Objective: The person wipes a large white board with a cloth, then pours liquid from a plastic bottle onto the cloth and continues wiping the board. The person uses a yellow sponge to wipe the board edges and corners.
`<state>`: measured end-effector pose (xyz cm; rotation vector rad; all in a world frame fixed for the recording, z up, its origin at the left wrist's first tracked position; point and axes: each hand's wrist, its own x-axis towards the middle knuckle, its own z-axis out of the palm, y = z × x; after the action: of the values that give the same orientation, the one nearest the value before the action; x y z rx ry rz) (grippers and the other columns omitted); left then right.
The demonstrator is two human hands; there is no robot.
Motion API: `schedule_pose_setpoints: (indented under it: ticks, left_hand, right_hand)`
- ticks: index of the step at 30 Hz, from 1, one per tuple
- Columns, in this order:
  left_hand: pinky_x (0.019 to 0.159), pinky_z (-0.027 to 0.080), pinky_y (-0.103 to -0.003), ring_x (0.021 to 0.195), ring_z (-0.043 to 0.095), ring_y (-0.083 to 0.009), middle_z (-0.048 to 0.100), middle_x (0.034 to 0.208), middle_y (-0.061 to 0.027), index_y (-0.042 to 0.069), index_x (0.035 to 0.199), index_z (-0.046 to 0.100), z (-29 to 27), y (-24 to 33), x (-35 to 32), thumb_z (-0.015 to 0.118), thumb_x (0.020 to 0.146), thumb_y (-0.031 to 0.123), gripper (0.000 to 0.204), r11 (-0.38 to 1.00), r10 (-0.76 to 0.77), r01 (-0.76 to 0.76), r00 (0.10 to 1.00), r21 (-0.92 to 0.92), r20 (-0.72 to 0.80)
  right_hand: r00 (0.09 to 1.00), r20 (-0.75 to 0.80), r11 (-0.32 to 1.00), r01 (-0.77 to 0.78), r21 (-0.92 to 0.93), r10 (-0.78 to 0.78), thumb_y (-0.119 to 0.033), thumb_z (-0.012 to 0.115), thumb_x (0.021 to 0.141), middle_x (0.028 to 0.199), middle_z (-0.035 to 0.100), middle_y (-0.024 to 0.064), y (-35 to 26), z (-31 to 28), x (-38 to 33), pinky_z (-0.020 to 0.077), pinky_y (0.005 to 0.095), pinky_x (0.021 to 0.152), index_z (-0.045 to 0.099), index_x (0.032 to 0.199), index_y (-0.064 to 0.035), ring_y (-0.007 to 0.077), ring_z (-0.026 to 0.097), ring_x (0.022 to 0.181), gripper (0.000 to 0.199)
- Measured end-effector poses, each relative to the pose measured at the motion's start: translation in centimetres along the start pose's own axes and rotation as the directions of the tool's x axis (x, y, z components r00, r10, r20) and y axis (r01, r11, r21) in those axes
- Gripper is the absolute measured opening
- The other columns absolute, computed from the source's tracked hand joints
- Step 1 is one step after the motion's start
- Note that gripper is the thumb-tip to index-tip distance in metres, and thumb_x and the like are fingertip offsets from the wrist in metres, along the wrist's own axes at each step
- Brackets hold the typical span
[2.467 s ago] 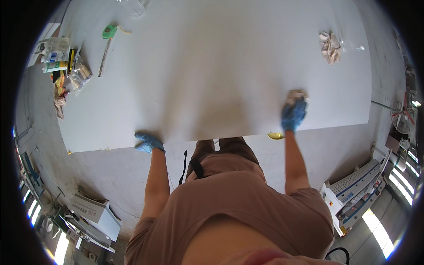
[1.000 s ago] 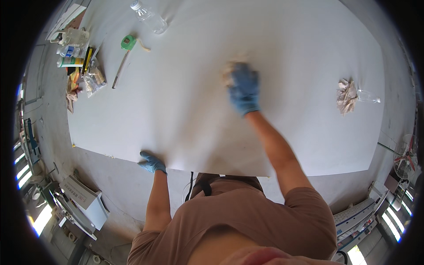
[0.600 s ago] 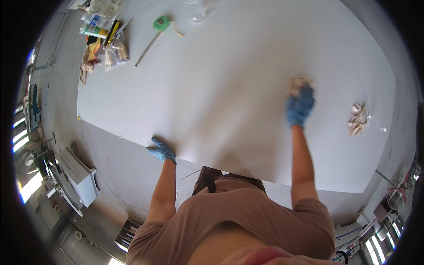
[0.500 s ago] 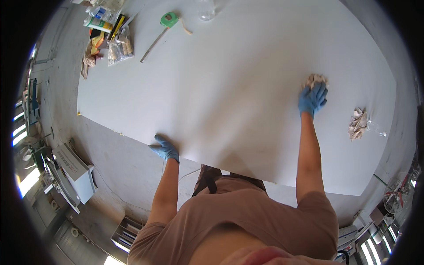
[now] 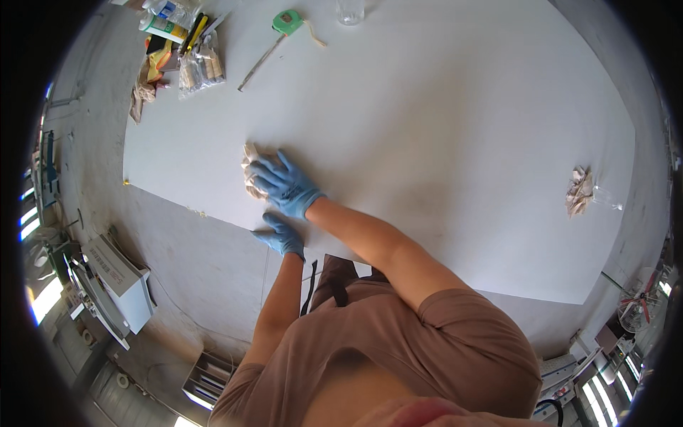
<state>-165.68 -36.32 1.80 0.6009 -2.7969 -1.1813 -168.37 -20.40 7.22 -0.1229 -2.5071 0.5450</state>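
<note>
Both the right hand [image 5: 286, 186] and the left hand [image 5: 281, 235] wear plain bright blue gloves, and the crumpled rag [image 5: 250, 169] under the right fingers is a pale beige, blotchy with darker tan. The board [image 5: 441, 128] beneath both hands is a flat, unpatterned pale grey, and far off to the right hand's right lies a second rag [image 5: 579, 191] in the same beige. Well beyond the fingertips sits a tape measure [image 5: 287, 21] in mint green, and the person's shirt [image 5: 398, 356] is a plain dusty brown.
</note>
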Motion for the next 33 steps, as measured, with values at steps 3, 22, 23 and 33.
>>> schedule_pose_setpoints:
  ticks: [3, 22, 23, 33]
  left_hand:
    - [0.127, 0.033, -0.049, 0.153, 0.037, -0.046, 0.032, 0.166, -0.0342, -0.012, 0.163, 0.023, -0.1, 0.5, -0.2, 0.058, 0.1, 0.069, 0.108, 0.999, 0.0, -0.001, 1.0, 0.041, 0.002]
    - [0.116, 0.047, -0.051, 0.139, 0.053, -0.0463, 0.046, 0.157, -0.0322, -0.007, 0.16, 0.03, -1.6, 4.2, -2.0, 0.057, 0.099, 0.071, 0.103, 0.996, -0.078, 0.081, 0.993, -0.035, 0.085]
    - [0.115, 0.048, -0.05, 0.139, 0.054, -0.0458, 0.045, 0.157, -0.0316, -0.006, 0.161, 0.029, -1.6, 4.2, -1.9, 0.058, 0.098, 0.07, 0.103, 0.996, -0.083, 0.086, 0.993, -0.029, 0.088]
    - [0.11, 0.051, -0.053, 0.132, 0.058, -0.0493, 0.051, 0.148, -0.0386, -0.012, 0.153, 0.038, -0.2, 0.8, 0.3, 0.055, 0.097, 0.075, 0.105, 0.992, 0.031, -0.029, 0.999, 0.124, -0.015]
  right_hand:
    - [0.982, -0.053, 0.983, -0.176, 0.06, 0.179, -0.026, 0.062, 0.095, 0.142, 0.06, 0.0077, 8.4, -4.0, 0.7, 0.0421, 0.057, 0.112, 0.063, 0.126, -0.0204, 0.0306, 0.053, 0.14, 0.031]
    - [0.739, -0.259, 0.575, -0.655, -0.491, 0.621, -0.036, 0.062, 0.095, 0.162, 0.039, 0.0084, 26.1, -24.2, -14.3, 0.0293, 0.0651, 0.117, 0.052, 0.14, -0.0202, 0.0393, 0.033, 0.153, 0.048]
    - [0.732, -0.194, 0.562, -0.64, -0.524, 0.652, -0.038, 0.062, 0.096, 0.163, 0.038, 0.0089, 26.7, -23.1, -13.0, 0.0276, 0.0648, 0.119, 0.052, 0.141, -0.0188, 0.0408, 0.031, 0.153, 0.05]
    - [0.477, -0.337, 0.261, -0.813, -0.52, 0.812, -0.028, 0.064, 0.094, 0.161, 0.045, 0.0168, 21.8, -35.2, -32.5, 0.0339, 0.0581, 0.12, 0.053, 0.145, -0.017, 0.0382, 0.037, 0.152, 0.054]
